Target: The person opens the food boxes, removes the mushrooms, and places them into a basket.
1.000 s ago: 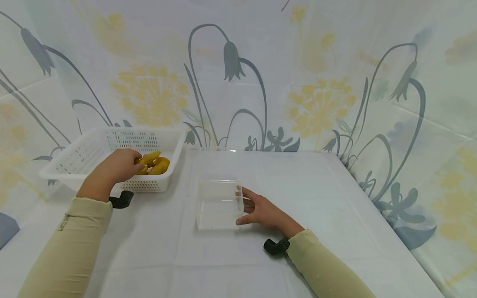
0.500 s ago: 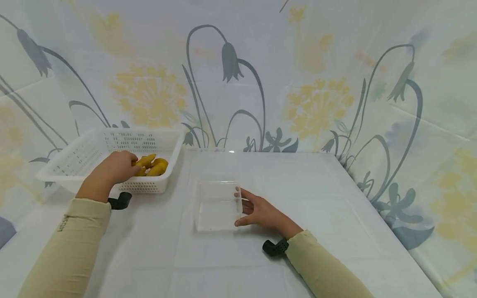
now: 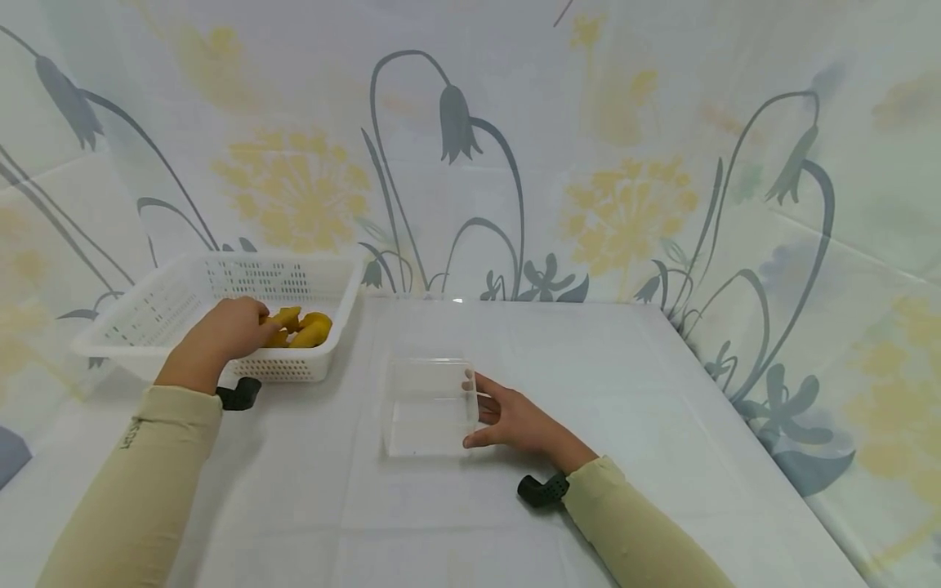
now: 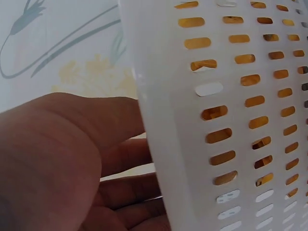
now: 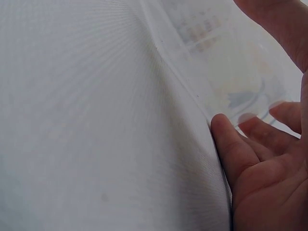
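My left hand [image 3: 231, 327] reaches over the front rim into a white slotted basket [image 3: 287, 371] at the back left. Its thumb and fingers close on a yellow, banana-like fruit [image 3: 289, 316]; the fingertips are mostly hidden. In the left wrist view the basket wall [image 4: 163, 110] hides the fingertips of the left hand [image 4: 53, 159]. My right hand [image 3: 515, 418] rests against the right side of a clear plastic box [image 3: 430, 441], thumb and fingers spread. In the right wrist view the fingertips of the right hand [image 5: 264, 178] lie along the clear wall [image 5: 216, 82], close to the table.
Another yellow fruit [image 3: 312, 332] lies at the basket's right end. A white cloth covers the table [image 3: 412, 523]. Flower-printed sheets [image 3: 470, 163] stand behind and to the sides. A blue-grey shape [image 3: 11, 457] shows at the left edge.
The yellow fruit at my left fingers has shifted slightly left and turned, its tip now drawn closer to the hand. My right hand and the clear box have stayed in place.
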Demonstrator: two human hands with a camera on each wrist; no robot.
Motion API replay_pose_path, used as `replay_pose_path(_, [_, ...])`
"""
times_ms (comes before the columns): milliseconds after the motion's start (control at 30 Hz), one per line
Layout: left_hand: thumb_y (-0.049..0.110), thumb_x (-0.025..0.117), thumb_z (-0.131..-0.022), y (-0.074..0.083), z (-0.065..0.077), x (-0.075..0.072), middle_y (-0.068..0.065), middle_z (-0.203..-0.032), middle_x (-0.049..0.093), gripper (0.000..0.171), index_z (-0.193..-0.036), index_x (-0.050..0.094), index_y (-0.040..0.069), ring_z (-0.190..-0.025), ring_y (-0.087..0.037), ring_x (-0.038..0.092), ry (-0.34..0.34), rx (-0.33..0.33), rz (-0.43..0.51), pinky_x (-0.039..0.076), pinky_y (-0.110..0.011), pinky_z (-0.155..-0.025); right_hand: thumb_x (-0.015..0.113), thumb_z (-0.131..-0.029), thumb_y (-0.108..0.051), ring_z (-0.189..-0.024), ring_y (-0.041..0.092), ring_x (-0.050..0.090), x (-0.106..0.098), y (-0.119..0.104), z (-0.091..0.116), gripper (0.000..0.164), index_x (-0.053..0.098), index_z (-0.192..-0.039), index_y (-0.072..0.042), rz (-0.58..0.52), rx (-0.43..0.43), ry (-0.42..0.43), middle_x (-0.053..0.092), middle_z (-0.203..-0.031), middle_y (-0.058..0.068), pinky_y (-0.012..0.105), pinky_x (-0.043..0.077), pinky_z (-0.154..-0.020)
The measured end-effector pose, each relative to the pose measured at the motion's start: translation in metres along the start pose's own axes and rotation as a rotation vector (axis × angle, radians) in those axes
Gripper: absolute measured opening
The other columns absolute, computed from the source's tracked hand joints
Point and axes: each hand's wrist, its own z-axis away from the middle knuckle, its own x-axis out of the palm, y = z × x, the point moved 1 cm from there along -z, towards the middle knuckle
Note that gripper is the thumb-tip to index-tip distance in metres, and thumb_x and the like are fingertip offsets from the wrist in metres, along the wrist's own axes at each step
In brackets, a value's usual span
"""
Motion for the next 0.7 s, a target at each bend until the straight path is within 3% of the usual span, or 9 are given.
replay_pose_path(400, [0.027,0.046,-0.099,-0.002,-0.002,0.009,-0.035,-0.126,0.055,0.053,-0.132,0.047,-0.014,-0.112,-0.047,0.055,0.005,0.007,0.009,0.044,-0.062,-0.097,0.086,-0.072,-0.026,-0.143,0.023,0.037,0.0,0.001,-0.001,0.112,0.013,-0.157,-0.021,0.024,0.005,0.004,0.026,-0.16,0.004,0.032,0.042,-0.108])
replay_pose_path(567, [0.028,0.046,-0.099,0.009,0.002,0.011,-0.033,-0.125,0.057,0.051,-0.133,0.048,-0.01,-0.111,-0.046,0.055,0.044,0.043,0.006,0.043,-0.063,-0.098,0.086,-0.071,-0.029,-0.143,0.022,0.036,0.0,0.002,-0.001,0.115,0.01,-0.157,-0.02,0.026,0.011,-0.002,0.025,-0.16,0.004,0.031,0.042,-0.108])
replay_pose_path(700, [0.031,0.046,-0.1,0.024,0.008,0.013,-0.033,-0.133,0.049,0.054,-0.136,0.046,-0.009,-0.121,-0.049,0.047,0.068,0.067,0.01,0.037,-0.064,-0.103,0.086,-0.072,-0.027,-0.144,0.023,0.033,-0.001,-0.002,0.003,0.118,0.005,-0.157,-0.018,0.008,0.012,-0.029,0.02,-0.162,0.006,0.031,0.041,-0.109])
